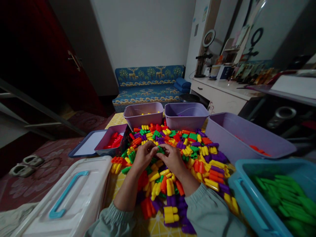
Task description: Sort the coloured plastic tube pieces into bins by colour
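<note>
So, left of the hands: a white lidded box [81,197], then a small box [111,130] with red pieces [114,141] already in. Left hand [145,154] and right hand [173,158] both look pinched round a green block [161,150]; mixed blocks [170,186] crowd them, loads left loose. Rightward, a blue bin [278,162] of green pieces [283,194].

Both arms reach in from the near side and slant toward each other: the left forearm [127,192] leans right, the right forearm [189,180] leans left. Gathered cuffs leave the wrists bare, with more of the left forearm showing than the right. At the far end the left hand [144,154] and right hand [172,158] almost meet, backs up, fingers curled, thumbs and fingertips pinched inward
</note>
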{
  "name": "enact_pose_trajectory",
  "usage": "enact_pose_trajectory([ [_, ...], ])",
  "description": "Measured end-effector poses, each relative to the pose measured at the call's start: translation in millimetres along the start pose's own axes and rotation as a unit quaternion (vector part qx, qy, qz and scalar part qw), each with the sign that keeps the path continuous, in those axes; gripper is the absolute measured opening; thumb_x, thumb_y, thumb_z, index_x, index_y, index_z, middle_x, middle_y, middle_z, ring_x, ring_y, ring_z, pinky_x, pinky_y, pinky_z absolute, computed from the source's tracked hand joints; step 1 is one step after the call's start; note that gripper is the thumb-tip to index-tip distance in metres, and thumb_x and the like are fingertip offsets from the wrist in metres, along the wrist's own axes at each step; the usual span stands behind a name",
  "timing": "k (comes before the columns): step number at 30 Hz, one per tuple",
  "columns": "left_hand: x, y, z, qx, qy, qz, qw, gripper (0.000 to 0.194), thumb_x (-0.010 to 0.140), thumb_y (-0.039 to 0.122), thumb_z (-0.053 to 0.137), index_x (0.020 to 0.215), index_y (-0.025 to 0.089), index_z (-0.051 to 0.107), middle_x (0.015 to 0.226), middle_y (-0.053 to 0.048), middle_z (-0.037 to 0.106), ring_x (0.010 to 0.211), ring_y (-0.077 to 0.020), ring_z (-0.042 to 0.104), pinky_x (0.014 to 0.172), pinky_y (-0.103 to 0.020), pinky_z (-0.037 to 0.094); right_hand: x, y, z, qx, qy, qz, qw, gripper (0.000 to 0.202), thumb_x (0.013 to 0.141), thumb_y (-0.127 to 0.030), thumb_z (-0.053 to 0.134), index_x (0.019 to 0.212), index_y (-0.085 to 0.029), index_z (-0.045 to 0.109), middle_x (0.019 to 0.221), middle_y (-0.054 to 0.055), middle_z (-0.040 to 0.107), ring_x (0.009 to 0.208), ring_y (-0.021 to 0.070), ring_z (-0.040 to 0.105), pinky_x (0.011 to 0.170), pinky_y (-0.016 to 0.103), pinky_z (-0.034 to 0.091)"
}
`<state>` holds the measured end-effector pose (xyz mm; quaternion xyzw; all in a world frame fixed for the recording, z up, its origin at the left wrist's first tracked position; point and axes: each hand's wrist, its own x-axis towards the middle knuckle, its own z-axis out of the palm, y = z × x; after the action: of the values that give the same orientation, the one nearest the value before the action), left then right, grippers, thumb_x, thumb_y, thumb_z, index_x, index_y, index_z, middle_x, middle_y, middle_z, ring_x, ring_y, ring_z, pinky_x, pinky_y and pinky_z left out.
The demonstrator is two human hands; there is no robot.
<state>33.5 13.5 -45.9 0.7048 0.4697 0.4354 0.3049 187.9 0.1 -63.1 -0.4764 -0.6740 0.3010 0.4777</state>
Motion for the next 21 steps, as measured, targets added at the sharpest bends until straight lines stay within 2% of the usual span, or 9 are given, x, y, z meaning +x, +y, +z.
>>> enact_pose_trajectory([
  [5, 1, 1, 1.6, 0.022, -0.008, 0.016, 1.0, 0.021, 0.083, 0.035, 0.056, 0.073, 0.016, 0.057, 0.063, 0.001, 0.056, 0.059, -0.0121, 0.051, 0.056, -0.021, 0.036, -1, 1, 0, -0.022, -0.004, 0.007, 1.0, 0.019, 0.075, -0.032, 0.067, 0.09, -0.02, 0.065, 0.073, 0.0, 0.067, 0.065, 0.0143, 0.061, 0.058, 0.024, 0.048],
  [10, 0, 1, 2.9, 0.021, -0.013, 0.014, 1.0, 0.022, 0.083, 0.036, 0.056, 0.072, 0.017, 0.056, 0.061, 0.001, 0.054, 0.058, -0.012, 0.05, 0.056, -0.021, 0.037, -2, 1, 0, -0.026, -0.018, 0.007, 0.999, 0.017, 0.076, -0.031, 0.066, 0.089, -0.02, 0.064, 0.075, 0.0, 0.067, 0.065, 0.0143, 0.061, 0.061, 0.025, 0.049],
  [14, 0, 1, 0.4, 0.024, 0.016, 0.008, 1.0, 0.024, 0.084, 0.035, 0.052, 0.068, 0.017, 0.055, 0.058, 0.002, 0.051, 0.055, -0.0113, 0.047, 0.052, -0.021, 0.035, -1, 0, -1, -0.023, -0.013, -0.006, 1.0, 0.017, 0.074, -0.03, 0.068, 0.087, -0.021, 0.063, 0.077, 0.001, 0.068, 0.067, 0.0159, 0.062, 0.063, 0.027, 0.049],
  [18, 4, 4, -17.9, 0.006, 0.089, -0.024, 0.996, 0.025, 0.082, 0.037, 0.056, 0.069, 0.016, 0.057, 0.055, 0.002, 0.052, 0.052, -0.0108, 0.049, 0.051, -0.021, 0.037, 1, 1, -3, -0.015, 0.056, -0.002, 0.998, 0.017, 0.075, -0.031, 0.066, 0.088, -0.02, 0.063, 0.079, 0.003, 0.069, 0.069, 0.0185, 0.064, 0.064, 0.03, 0.051],
  [21, 4, 8, -40.7, 0.005, 0.09, -0.036, 0.995, 0.022, 0.079, 0.036, 0.061, 0.074, 0.015, 0.062, 0.059, 0.0, 0.058, 0.055, -0.0125, 0.056, 0.053, -0.021, 0.041, 3, 3, -4, 0.009, 0.083, 0.016, 0.996, 0.021, 0.077, -0.032, 0.062, 0.094, -0.019, 0.063, 0.082, 0.005, 0.069, 0.07, 0.0202, 0.065, 0.064, 0.032, 0.052],
])
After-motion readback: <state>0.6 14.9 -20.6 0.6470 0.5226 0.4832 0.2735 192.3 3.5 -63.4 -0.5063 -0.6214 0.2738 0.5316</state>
